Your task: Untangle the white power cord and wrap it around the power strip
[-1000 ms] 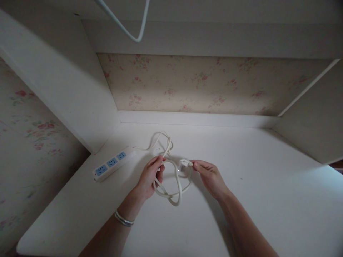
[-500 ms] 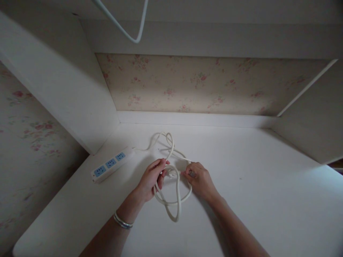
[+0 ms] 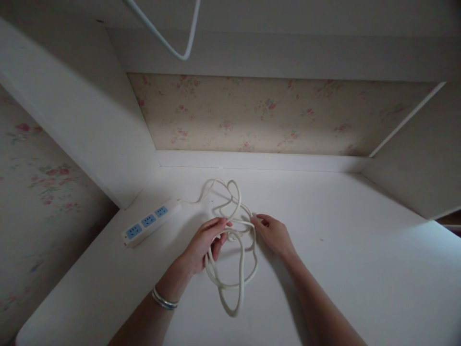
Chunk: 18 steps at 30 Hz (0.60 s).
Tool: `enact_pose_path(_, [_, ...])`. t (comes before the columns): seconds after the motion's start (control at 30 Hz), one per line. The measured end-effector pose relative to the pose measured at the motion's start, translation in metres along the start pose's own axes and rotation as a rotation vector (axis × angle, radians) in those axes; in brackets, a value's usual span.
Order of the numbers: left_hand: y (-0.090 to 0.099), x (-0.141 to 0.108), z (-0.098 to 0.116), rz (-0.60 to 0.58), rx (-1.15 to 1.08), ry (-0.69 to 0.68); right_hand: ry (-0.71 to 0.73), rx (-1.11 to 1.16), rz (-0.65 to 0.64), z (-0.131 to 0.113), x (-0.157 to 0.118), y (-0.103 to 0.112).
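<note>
Loops of a white cable (image 3: 241, 269) hang and lie between my two hands above a white desk. My left hand (image 3: 206, 242) is closed around several strands at the left side of the loops. On the right side, my right hand (image 3: 273, 234) pinches a strand of the cable between thumb and fingers. Beyond the hands, more of the cable curls on the desk and runs left to a white power strip (image 3: 149, 222) with three blue socket panels, which lies slanted on the desk.
The white desk (image 3: 342, 274) meets a low white ledge and a floral-papered wall at the back. White panels stand at left and right, and a shelf overhangs the top. A thin white bent rod or cable (image 3: 185, 53) hangs at the upper left.
My right hand has opened its grip slightly and shifted right. The loops hang a little lower and look more spread, and the far loop has moved right. My left hand has barely moved.
</note>
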<state>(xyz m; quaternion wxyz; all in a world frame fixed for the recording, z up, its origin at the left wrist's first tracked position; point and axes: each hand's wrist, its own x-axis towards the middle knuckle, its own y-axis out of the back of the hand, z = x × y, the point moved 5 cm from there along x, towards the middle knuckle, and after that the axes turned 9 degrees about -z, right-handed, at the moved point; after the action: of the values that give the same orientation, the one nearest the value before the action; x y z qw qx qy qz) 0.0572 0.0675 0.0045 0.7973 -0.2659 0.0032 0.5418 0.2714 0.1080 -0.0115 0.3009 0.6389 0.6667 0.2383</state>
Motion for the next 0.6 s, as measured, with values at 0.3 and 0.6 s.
enact_pose_path(0.3, [-0.015,-0.001,-0.004,-0.145,0.089,0.021,-0.017,-0.242,-0.049,-0.01,-0.003,-0.005])
enact_pose_path(0.6, [-0.011,0.0,0.001,-0.163,-0.134,-0.005,-0.102,0.803,0.286,0.021,0.008,0.016])
